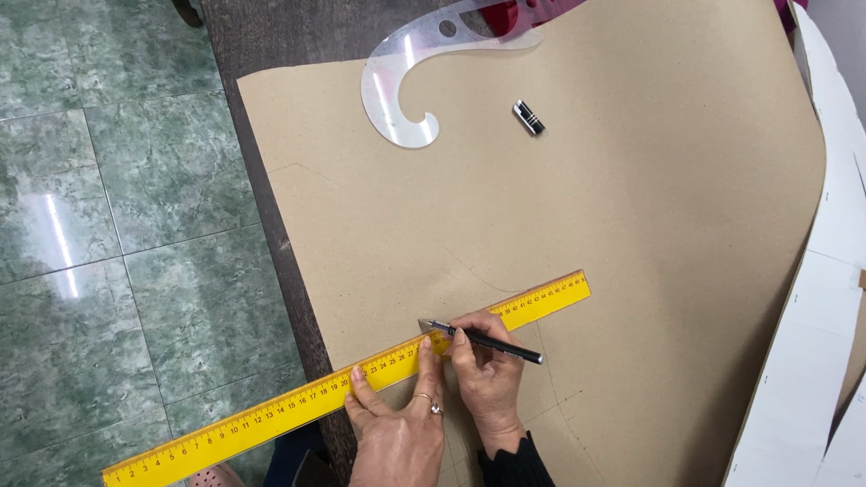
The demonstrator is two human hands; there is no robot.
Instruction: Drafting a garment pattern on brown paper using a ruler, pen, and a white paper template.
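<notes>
Dark wooden table (271,36) carries brown kraft paper (631,225), white sheets (825,298).

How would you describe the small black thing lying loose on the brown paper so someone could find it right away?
Start with the big sheet of brown paper covering the dark table. Near its top edge lies a clear plastic curve template; just right of that template's hooked end sits the eraser. It is the only small black block with pale stripes, lying apart from everything.
</notes>
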